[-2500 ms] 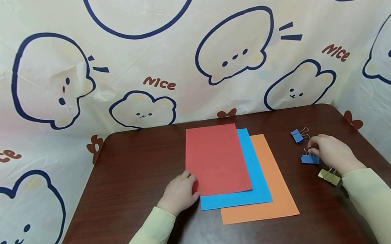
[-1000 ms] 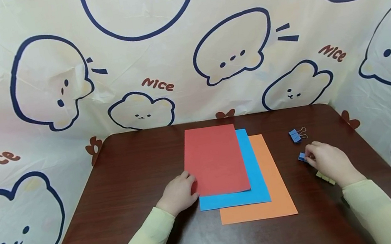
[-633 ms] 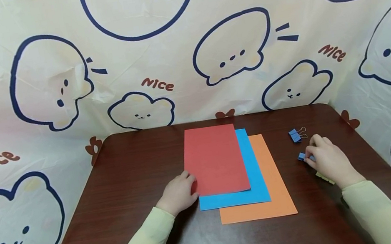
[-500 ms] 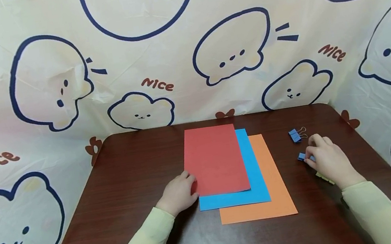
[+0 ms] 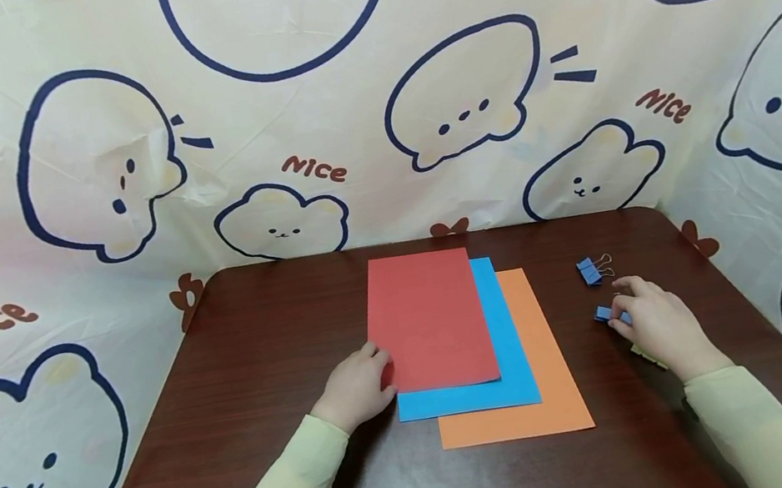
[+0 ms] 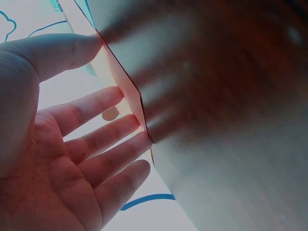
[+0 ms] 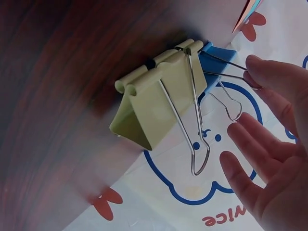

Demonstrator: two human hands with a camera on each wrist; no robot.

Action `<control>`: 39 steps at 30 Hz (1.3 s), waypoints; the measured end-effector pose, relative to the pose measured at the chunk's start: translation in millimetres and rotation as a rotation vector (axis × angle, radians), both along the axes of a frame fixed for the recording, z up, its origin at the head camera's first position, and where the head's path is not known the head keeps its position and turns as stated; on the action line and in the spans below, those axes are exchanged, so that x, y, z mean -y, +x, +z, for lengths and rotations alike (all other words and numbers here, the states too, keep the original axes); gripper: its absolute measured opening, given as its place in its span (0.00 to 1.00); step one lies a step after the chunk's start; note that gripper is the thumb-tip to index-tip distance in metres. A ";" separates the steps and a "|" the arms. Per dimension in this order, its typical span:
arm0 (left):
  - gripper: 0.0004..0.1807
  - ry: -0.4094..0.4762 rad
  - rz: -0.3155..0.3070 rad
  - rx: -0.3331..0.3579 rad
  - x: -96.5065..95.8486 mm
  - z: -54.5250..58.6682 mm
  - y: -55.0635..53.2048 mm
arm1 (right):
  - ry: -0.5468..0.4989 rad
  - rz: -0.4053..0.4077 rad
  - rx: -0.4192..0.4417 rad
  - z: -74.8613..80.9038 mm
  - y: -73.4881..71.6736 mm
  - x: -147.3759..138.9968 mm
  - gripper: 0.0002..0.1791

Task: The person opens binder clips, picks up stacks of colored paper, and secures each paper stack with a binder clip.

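My left hand (image 5: 354, 390) rests at the left edge of a red paper sheet (image 5: 429, 323), its fingertips meeting the edge in the left wrist view, fingers extended. Under the red sheet lie a blue sheet (image 5: 512, 344) and an orange sheet (image 5: 557, 388), each offset to the right. On the right, my right hand (image 5: 664, 325) pinches a wire handle of a blue binder clip (image 7: 216, 63) between thumb and index finger, the other fingers held loosely apart. Beside that clip, nearer me, stands a yellow-green binder clip (image 7: 166, 91), partly covered by the hand in the head view.
Another blue binder clip (image 5: 590, 271) lies farther back on the dark brown table (image 5: 280, 311). A small dark green object (image 5: 689, 407) peeks out beside the right sleeve. A curtain (image 5: 359, 131) with cartoon bears surrounds the table's back and sides.
My right hand has shifted slightly left and down over the nearer blue clip, now covering much of it and of the yellow-green clip. The left hand and sheets stay put.
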State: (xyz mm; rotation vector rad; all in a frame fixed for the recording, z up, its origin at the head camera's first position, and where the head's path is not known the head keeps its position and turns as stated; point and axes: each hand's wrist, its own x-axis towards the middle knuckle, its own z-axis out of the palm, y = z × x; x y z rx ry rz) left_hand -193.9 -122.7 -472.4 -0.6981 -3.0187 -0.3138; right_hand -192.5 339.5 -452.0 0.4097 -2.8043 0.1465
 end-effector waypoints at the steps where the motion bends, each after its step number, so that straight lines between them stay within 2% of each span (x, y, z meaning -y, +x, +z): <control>1: 0.18 -0.002 0.001 -0.001 0.0 -0.1 0.0 | 0.004 0.002 -0.001 -0.1 0.0 0.0 0.09; 11: 0.18 0.000 0.001 0.000 0.1 -0.5 -0.2 | 0.004 0.016 -0.010 -1.5 -0.1 -1.1 0.09; 18: 0.18 0.002 0.004 0.001 0.4 -1.5 0.0 | -0.072 0.038 0.011 -2.0 1.3 -2.0 0.09; 24: 0.18 0.001 0.009 0.004 0.3 -2.6 -0.2 | -0.142 0.036 0.028 -2.7 1.0 -3.2 0.18; 28: 0.18 0.000 0.009 0.002 0.1 -2.7 -0.4 | -0.146 0.035 0.026 -2.8 0.6 -3.2 0.26; 33: 0.18 0.001 0.007 0.001 0.0 -2.6 -0.5 | -0.141 0.002 0.082 -1.6 1.4 -1.7 0.34; 39: 0.17 0.004 0.001 0.002 0.1 -1.9 -0.4 | -0.192 -0.061 0.204 -2.2 1.9 2.3 0.35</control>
